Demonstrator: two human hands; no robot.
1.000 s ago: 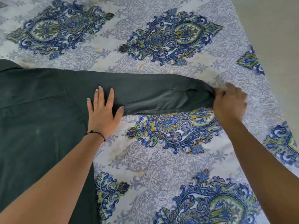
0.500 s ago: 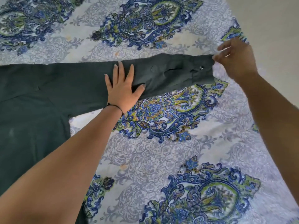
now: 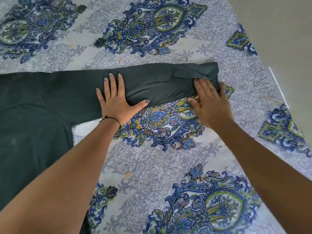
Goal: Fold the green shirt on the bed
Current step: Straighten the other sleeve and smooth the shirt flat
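Observation:
The dark green shirt [image 3: 38, 115] lies flat on the bed, its body at the left and one long sleeve [image 3: 162, 81] stretched out to the right. My left hand [image 3: 116, 100] presses flat on the middle of the sleeve, fingers spread. Lying flat with its fingers on the cuff end, just below the cuff button, is my right hand [image 3: 211, 102]; its palm rests on the bedsheet. Neither hand grips the cloth.
The bed carries a pale sheet [image 3: 160, 166] printed with blue and green paisley medallions. The bed's right edge [image 3: 263, 65] runs diagonally at the upper right, with bare floor [image 3: 287, 31] beyond it.
My right hand let go of the cuff tip and came down flat on the cuff. My left hand stayed pressed on the mid-sleeve. The sleeve lies straighter and flatter.

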